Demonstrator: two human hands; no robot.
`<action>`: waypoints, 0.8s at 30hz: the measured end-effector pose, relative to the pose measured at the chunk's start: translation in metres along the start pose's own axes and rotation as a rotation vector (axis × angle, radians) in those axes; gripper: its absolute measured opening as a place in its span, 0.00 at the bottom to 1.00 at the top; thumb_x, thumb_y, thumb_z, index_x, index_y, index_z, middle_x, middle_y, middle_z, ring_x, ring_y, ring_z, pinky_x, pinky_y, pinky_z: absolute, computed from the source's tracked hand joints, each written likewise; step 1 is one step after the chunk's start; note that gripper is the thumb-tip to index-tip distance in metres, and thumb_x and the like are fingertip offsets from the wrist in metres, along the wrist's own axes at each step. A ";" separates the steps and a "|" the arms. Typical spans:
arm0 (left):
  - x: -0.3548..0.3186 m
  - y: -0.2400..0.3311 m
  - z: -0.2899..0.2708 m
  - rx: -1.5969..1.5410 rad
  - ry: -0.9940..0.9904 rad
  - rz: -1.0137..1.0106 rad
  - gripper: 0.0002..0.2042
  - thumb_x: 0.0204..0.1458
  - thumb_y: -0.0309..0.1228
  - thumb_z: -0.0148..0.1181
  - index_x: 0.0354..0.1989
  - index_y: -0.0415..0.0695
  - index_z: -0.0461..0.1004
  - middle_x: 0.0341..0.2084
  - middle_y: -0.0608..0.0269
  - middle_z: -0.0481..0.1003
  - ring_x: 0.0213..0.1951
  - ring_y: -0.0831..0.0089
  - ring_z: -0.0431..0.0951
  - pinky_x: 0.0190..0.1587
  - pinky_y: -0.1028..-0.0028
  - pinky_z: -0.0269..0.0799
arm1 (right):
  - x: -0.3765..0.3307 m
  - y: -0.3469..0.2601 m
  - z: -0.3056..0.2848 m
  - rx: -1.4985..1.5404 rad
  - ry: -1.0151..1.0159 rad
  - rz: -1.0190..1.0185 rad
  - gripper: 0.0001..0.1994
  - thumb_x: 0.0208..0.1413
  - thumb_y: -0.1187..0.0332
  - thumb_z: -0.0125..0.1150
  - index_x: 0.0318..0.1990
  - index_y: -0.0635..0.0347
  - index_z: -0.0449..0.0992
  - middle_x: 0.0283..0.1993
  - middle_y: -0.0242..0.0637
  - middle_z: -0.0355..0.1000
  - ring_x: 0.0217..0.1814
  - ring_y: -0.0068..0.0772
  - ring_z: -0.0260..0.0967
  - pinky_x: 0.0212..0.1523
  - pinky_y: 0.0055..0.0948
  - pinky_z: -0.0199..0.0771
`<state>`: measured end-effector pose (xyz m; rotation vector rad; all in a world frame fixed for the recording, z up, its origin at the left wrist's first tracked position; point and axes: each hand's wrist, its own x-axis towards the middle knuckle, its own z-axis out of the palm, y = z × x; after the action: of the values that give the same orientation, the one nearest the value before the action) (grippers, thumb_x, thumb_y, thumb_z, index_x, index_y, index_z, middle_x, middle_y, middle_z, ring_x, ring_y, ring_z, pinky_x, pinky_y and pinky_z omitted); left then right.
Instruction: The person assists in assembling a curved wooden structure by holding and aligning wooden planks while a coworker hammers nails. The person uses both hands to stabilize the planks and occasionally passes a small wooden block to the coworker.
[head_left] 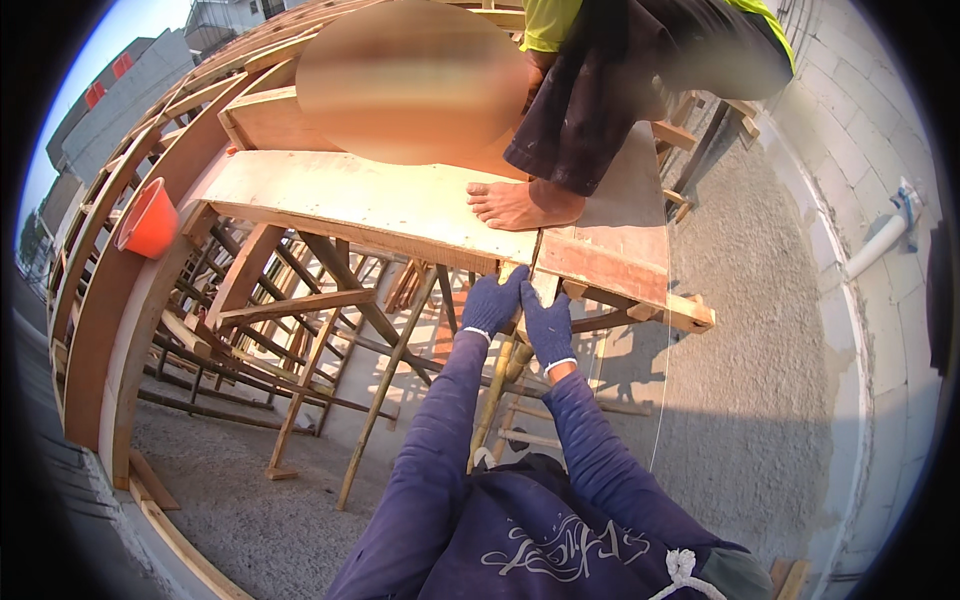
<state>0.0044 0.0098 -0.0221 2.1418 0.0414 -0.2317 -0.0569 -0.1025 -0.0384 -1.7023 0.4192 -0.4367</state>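
Note:
My left hand, in a dark blue knitted glove, is closed against the left side of a short upright wooden post. My right hand, gloved alike, grips the same post from the right. The post's top meets the edge of a plywood formwork platform, just below a narrow gap between two panels. My palms and parts of my fingers are hidden. On the platform, right beside the gap, rests the bare foot of a co-worker in dark trousers.
An orange bucket hangs at the formwork's left side. Bamboo poles and timber braces stand beneath the platform. A thin string runs down right of my arms. A block wall with a white pipe bounds the right side.

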 end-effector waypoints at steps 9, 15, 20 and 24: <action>0.007 -0.003 0.006 0.056 -0.040 -0.018 0.43 0.58 0.63 0.56 0.55 0.24 0.74 0.53 0.21 0.74 0.58 0.35 0.75 0.63 0.56 0.69 | 0.002 0.007 -0.003 -0.035 0.023 0.045 0.33 0.56 0.54 0.75 0.54 0.77 0.69 0.49 0.55 0.78 0.50 0.46 0.78 0.52 0.40 0.75; -0.010 0.018 -0.006 0.016 -0.037 0.062 0.40 0.58 0.61 0.57 0.51 0.24 0.76 0.49 0.23 0.76 0.54 0.38 0.79 0.57 0.54 0.71 | 0.001 0.011 -0.001 -0.075 0.054 -0.005 0.41 0.55 0.45 0.72 0.55 0.81 0.64 0.49 0.67 0.76 0.54 0.61 0.77 0.54 0.46 0.75; -0.005 0.013 -0.004 -0.004 0.003 0.067 0.36 0.60 0.59 0.56 0.46 0.27 0.80 0.42 0.25 0.79 0.52 0.37 0.80 0.55 0.56 0.72 | -0.001 -0.006 -0.012 -0.278 -0.072 0.157 0.48 0.54 0.33 0.64 0.55 0.82 0.65 0.50 0.72 0.75 0.54 0.64 0.77 0.56 0.47 0.76; 0.007 -0.005 -0.005 0.012 0.041 0.098 0.38 0.59 0.61 0.57 0.45 0.27 0.81 0.42 0.26 0.79 0.51 0.39 0.81 0.54 0.56 0.72 | 0.021 -0.057 -0.057 -0.618 -0.395 0.047 0.45 0.58 0.30 0.55 0.53 0.76 0.77 0.50 0.67 0.77 0.54 0.64 0.78 0.57 0.51 0.76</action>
<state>0.0117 0.0169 -0.0251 2.1537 -0.0411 -0.1305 -0.0656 -0.1513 0.0285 -2.3092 0.3172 0.0884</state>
